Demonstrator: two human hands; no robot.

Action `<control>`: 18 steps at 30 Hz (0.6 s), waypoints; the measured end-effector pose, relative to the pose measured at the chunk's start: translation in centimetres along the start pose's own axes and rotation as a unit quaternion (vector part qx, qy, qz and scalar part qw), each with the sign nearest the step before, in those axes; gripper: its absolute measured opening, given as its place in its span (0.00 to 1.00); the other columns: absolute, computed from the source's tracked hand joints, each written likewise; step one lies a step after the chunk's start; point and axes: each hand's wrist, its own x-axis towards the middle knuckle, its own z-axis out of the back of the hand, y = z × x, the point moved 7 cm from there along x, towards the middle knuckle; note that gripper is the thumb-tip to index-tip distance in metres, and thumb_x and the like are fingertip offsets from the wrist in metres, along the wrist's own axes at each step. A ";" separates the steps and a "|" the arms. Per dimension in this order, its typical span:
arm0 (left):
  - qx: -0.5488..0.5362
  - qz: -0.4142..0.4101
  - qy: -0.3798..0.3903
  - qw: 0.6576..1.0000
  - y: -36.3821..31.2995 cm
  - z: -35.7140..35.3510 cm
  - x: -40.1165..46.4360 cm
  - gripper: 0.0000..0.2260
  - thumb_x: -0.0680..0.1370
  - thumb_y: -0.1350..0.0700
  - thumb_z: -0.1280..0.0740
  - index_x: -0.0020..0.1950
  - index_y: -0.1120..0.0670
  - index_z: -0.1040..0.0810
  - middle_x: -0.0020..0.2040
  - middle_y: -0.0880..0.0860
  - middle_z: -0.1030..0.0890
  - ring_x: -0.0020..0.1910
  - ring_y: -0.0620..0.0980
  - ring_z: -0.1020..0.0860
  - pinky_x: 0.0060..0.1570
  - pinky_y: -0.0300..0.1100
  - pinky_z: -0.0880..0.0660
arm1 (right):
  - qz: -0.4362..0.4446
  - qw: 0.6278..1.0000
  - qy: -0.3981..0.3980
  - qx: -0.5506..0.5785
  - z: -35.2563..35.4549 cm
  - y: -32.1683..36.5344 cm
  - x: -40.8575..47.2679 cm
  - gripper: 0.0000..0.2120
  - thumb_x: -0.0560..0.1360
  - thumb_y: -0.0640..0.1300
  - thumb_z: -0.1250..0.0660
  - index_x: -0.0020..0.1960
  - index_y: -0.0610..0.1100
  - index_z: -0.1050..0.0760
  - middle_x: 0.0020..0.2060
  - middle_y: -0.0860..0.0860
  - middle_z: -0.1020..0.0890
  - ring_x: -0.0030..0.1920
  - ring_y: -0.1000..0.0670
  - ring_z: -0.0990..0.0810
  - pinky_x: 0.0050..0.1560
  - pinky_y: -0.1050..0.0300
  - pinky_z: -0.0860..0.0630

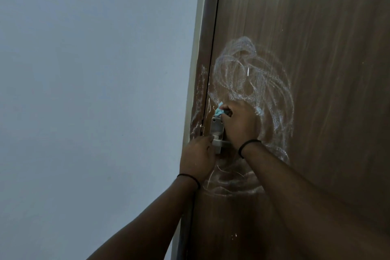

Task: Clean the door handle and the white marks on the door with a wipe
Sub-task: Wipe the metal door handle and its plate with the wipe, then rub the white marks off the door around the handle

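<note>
I note the right hand [238,121] pinching the wipe [282,112] above the handle [217,133]; left hand [197,157] grips the handle; marks [253,76] on the door [316,48].

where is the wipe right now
In the head view, the light blue wipe is bunched in the right hand, pressed against the door just above the handle plate.

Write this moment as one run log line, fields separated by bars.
right hand: grips crumpled light-blue wipe above metal door handle | left hand: on handle | white scribble marks: uncleaned
</note>
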 end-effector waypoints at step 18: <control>0.070 -0.139 0.127 0.980 1.3 -0.5 0.7 0.26 0.77 0.41 0.46 0.67 0.53 0.23 0.71 0.53 0.27 0.62 0.55 0.22 0.57 0.48 0.24 | 0.152 0.982 0.046 -0.101 -5.7 2.7 3.1 0.08 0.72 0.34 0.32 0.41 0.42 0.16 0.40 0.47 0.17 0.46 0.45 0.26 0.46 0.50 0.29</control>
